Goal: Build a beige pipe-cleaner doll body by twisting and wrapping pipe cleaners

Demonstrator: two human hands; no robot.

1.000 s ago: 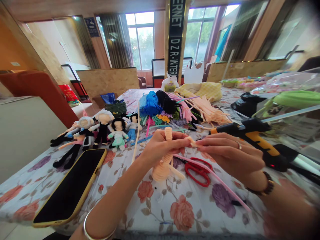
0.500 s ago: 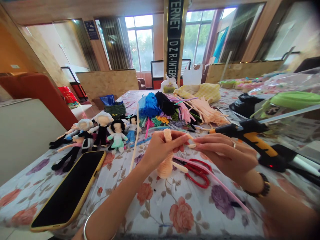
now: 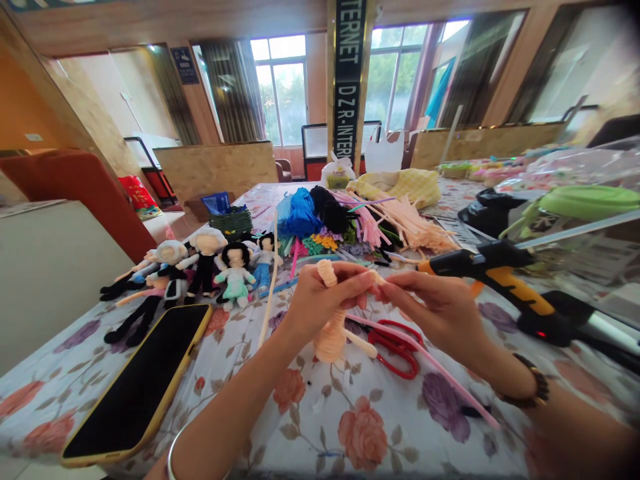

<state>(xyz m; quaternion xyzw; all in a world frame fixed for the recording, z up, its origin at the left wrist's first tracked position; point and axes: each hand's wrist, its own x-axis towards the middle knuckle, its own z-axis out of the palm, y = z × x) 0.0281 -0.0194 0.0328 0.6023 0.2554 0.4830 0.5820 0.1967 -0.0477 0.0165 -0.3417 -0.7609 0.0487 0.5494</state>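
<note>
Above the flowered tablecloth (image 3: 350,427), my left hand (image 3: 320,300) is wrapped round a peach pipe-cleaner figure (image 3: 331,337), whose coiled top sticks up past my thumb. Its thicker coiled end hangs below the fist. My right hand (image 3: 440,310) pinches the figure's thin side limb just right of my left fingertips. Red scissors (image 3: 400,343) and a long pink pipe cleaner (image 3: 435,363) lie on the cloth under both hands.
A phone in a yellow case (image 3: 137,380) lies at the front left. Several small finished dolls (image 3: 200,267) lie behind it. A heap of coloured pipe cleaners (image 3: 345,220) fills the table's middle back. An orange-and-black glue gun (image 3: 505,280) sits at the right.
Both hands have shifted slightly left and up with the figure. My right hand has turned, its fingers closing tighter on the thin limb.
</note>
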